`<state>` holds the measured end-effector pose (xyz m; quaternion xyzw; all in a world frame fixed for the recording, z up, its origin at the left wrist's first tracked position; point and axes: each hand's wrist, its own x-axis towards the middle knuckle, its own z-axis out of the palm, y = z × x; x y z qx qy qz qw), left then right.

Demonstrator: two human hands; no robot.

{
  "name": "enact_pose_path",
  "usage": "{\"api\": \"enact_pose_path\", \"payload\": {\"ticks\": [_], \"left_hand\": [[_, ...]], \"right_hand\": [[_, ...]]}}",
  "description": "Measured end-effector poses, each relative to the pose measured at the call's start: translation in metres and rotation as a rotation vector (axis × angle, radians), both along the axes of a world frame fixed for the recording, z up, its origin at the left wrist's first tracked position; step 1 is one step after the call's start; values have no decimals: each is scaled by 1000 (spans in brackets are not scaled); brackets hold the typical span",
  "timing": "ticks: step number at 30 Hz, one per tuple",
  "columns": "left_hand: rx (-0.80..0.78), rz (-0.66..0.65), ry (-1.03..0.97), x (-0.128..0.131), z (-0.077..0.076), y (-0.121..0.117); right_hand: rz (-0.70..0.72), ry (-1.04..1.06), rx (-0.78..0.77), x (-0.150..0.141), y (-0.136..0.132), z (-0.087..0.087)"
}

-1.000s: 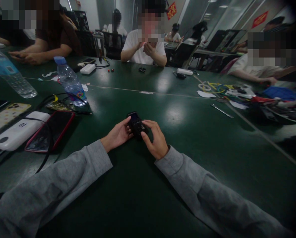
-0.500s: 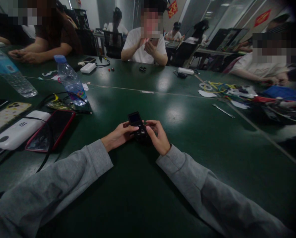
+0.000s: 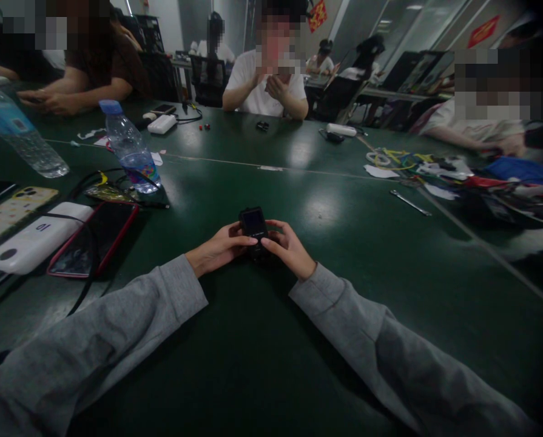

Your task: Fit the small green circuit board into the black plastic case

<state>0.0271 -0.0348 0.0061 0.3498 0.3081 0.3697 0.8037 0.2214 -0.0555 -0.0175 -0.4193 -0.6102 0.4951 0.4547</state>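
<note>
Between my two hands is a small black handheld device (image 3: 254,223) with a dark screen at its top and buttons below. My left hand (image 3: 223,247) grips its left side, the thumb lying across the front under the screen. On the other side my right hand (image 3: 292,247) holds the right edge, its thumb also on the button area. Fingers behind the device are mostly hidden. It is held just over the dark green table (image 3: 253,340); whether it touches the surface I cannot tell.
Left of my hands lie a red-edged phone (image 3: 96,238), a white power bank (image 3: 37,238), a patterned phone case (image 3: 19,212) and cables. Two water bottles (image 3: 132,152) stand behind them. A wrench (image 3: 410,203) and a pile of cables (image 3: 435,167) lie to the right. Several people sit around.
The device has turned more upright, its screen facing me more squarely. My right thumb has moved left onto its front; my left hand has stayed nearly in place.
</note>
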Motion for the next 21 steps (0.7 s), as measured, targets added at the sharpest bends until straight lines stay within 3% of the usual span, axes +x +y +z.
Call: {"api": "enact_pose_path", "payload": {"ticks": [15,21], "left_hand": [[81,35,4,6,-4,-4],[129,71,30,10,3,-9]], "right_hand": [[-90,139,-157,3,2,8],[-97,159,-190,3,2,10]]}}
